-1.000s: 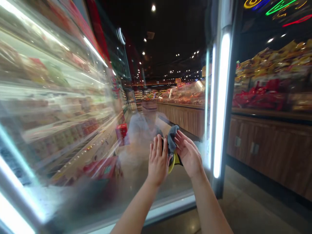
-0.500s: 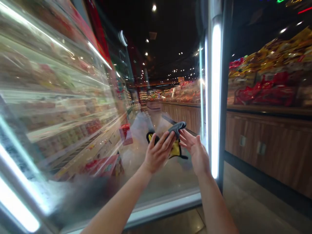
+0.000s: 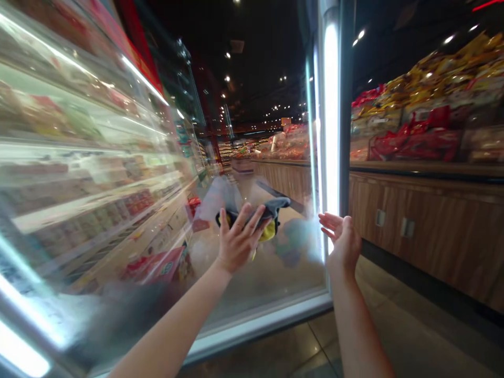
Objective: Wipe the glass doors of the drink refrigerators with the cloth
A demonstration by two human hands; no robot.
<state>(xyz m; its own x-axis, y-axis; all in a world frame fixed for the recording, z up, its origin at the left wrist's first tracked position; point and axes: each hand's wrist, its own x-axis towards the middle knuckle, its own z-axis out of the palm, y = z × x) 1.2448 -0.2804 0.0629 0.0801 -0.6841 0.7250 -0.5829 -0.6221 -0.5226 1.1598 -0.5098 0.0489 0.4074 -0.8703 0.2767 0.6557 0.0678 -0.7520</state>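
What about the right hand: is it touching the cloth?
No, the right hand is open and apart from the cloth, which is under the left hand.

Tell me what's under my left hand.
A gray and yellow cloth shows under your left hand, apparently against the glass. The part your hand covers can't be seen.

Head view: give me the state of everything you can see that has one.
Left hand: fingers spread over the cloth
Right hand: open, holding nothing, apart from the cloth
Cloth: grey and yellow, bunched, seemingly against the glass
Glass pane: see-through, with hazy patches
Light strip: lit
Shelves: stocked, blurred
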